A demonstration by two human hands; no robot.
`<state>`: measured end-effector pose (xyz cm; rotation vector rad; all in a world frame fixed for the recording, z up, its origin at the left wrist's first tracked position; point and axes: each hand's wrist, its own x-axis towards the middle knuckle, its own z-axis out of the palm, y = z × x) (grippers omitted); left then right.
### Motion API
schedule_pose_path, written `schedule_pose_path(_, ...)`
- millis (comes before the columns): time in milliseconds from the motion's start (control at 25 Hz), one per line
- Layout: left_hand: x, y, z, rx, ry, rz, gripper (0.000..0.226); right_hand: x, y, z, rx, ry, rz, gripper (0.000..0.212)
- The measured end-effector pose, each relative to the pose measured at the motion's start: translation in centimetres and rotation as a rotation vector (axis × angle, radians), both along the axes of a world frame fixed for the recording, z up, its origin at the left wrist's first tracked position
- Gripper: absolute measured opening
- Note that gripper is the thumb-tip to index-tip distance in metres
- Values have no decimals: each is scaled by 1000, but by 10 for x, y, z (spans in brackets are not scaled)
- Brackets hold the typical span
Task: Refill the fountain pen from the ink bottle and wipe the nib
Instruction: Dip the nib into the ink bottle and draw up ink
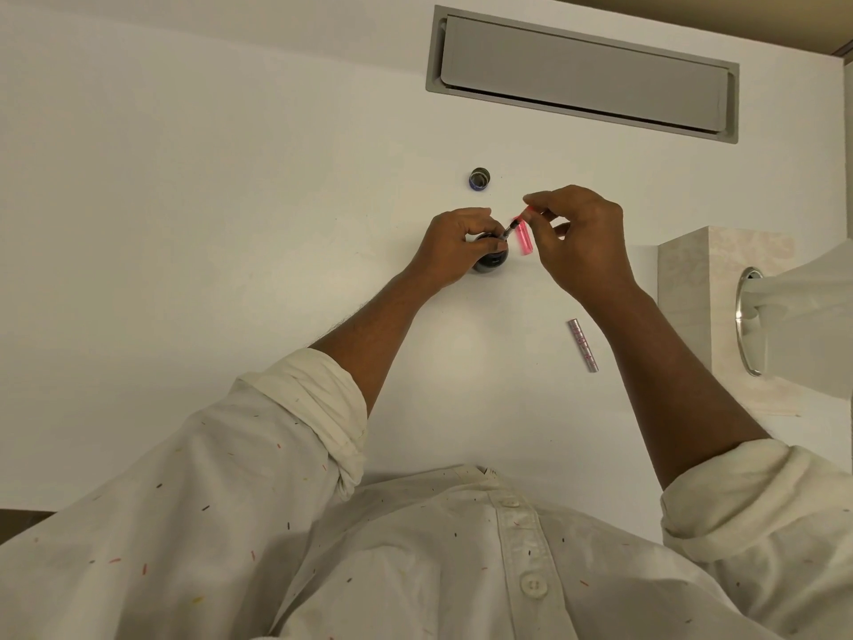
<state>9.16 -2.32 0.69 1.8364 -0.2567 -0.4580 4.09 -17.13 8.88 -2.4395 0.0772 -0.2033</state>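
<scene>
On a white table (231, 200), a small, round, dark glass ink bottle (491, 263) is gripped by the left hand (454, 244). The fingers are curled round its shoulder, presumably so that it cannot tip or slide while the pen is worked in it. A slim, pink translucent fountain pen (524, 236) is held tilted over the bottle. Its dark front end is directed down into the open mouth, though it cannot be told whether the nib is under the ink. The pen's upper end is pinched between the thumb and fingertips of the right hand (581, 237), a hold suited to turning or drawing a filling knob, so the filling step is judged to be in hand.

The round dark bottle cap (480, 179) is set mouth upward just beyond the bottle, out of the way of both wrists. A silver metal tube (582, 345), probably the pen's barrel or cap, is laid near the right forearm, within easy reach for reassembly. At the right edge a pale stone-patterned tissue box (683, 288) is placed with a white tissue (812, 288) pulled up through its ring, ready for wiping the nib, a step not yet done. A grey hinged flap (581, 71) is recessed in the far tabletop.
</scene>
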Motion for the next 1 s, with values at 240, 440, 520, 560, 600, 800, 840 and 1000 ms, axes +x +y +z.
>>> schedule_pose_path(240,0,-1,-1,2,6,1,16,0,1,0,-56,-18,9,13)
schedule_pose_path(440,0,-1,-3,-5,8,-4,15,4,3,-2,-88,-19,9,17)
schedule_pose_path(520,0,-1,-3,-1,5,-14,14,5,3,-2,-88,-19,2,18)
schedule_pose_path(560,0,0,-2,1,2,-15,14,5,3,-2,-84,-23,-1,18)
schedule_pose_path(600,0,0,-3,1,0,-14,14,4,3,-2,-68,-27,-8,16)
schedule_pose_path(800,0,0,-2,-5,10,-1,16,0,3,-3,50,-9,-12,19)
schedule_pose_path(840,0,0,-2,-4,8,0,16,0,2,-3,33,-6,-5,18)
schedule_pose_path(1000,0,-1,-2,-2,8,-1,17,2,1,-2,-33,5,-11,14)
